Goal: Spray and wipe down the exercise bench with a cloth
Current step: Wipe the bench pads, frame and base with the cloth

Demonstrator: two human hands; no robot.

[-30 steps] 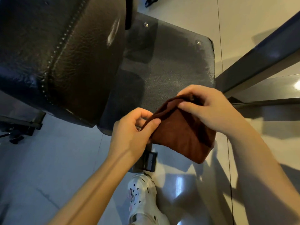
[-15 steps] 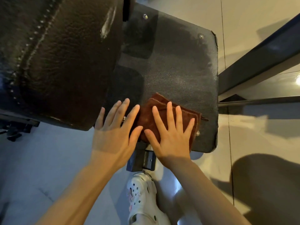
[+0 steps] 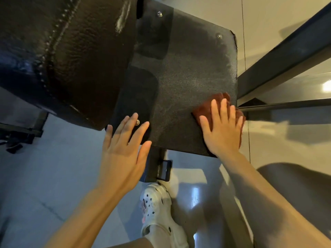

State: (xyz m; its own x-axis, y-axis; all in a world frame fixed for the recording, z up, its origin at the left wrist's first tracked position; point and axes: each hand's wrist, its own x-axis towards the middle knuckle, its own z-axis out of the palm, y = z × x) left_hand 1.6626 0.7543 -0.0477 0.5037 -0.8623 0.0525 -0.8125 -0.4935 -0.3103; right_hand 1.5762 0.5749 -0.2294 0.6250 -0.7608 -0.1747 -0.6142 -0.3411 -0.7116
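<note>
A large padded bench cushion (image 3: 68, 56) in black leather-like cover is filling the upper left of the view, overhanging a flat, dark, grainy platform (image 3: 188, 72) with rounded corners and small metal bolts. A dark metal frame beam (image 3: 286, 56) is running diagonally at the right, above a pale glossy floor (image 3: 44, 167).

The left hand (image 3: 123, 149) is lying flat with its fingers spread and straight, its fingertips resting on the near-left edge of the platform just beside one bolt (image 3: 137, 122); it is holding nothing. Its forearm is reaching up from the lower left.

The right hand (image 3: 223, 129) is also spreading wide, palm down, pressing on the brown cloth (image 3: 206, 108) at the near-right corner of the platform. The cloth is lying folded under the palm and fingers, with its edges showing beyond the fingertips and along the right side, close to the platform's right rim. This hand looks slightly blurred. Its forearm is coming in from the lower right.

Below the platform, a white clog-style shoe (image 3: 159, 212) is standing on the floor beside a dark bracket (image 3: 157, 167) of the bench frame.
</note>
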